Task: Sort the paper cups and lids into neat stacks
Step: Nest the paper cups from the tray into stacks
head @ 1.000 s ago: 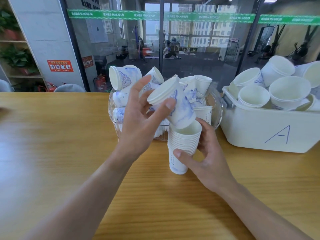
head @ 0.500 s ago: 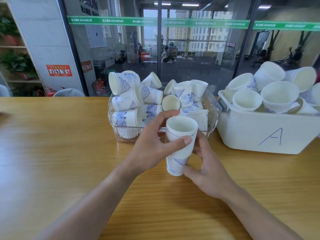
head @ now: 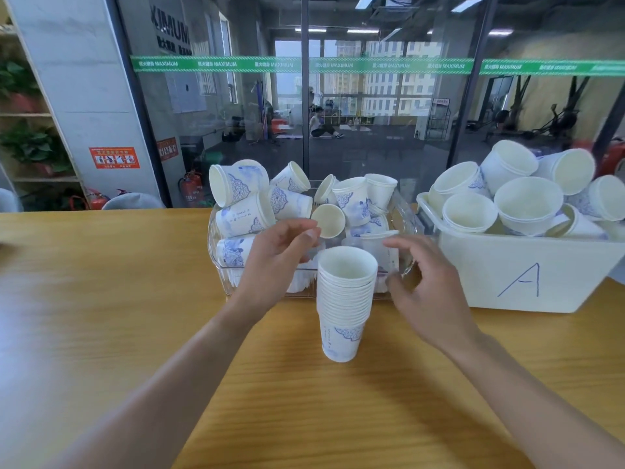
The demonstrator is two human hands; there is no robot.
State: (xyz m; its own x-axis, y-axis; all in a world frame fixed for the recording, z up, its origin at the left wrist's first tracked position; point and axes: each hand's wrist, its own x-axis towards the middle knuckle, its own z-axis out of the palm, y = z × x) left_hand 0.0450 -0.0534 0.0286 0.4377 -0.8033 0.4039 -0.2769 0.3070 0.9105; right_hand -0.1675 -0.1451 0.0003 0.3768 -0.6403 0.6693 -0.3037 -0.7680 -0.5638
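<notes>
A tall stack of white paper cups with blue print (head: pixel 345 299) stands upright on the wooden table (head: pixel 135 299), free of both hands. My left hand (head: pixel 274 262) hovers just left of the stack's top, fingers loosely curled and holding nothing. My right hand (head: pixel 422 282) hovers just right of it, fingers spread and empty. Behind the stack a clear plastic bin (head: pixel 216 252) holds several loose blue-printed cups (head: pixel 243 211) lying at all angles.
A white tub marked "A" (head: pixel 527 275) stands at the right, heaped with wider white cups (head: pixel 527 208). A glass wall runs behind the table's far edge. Bare wooden table lies to the left and in front of the stack.
My left hand pushed a cup down onto the stack, then let go and lifted away to the left. My right hand released the stack and drew off to the right.
</notes>
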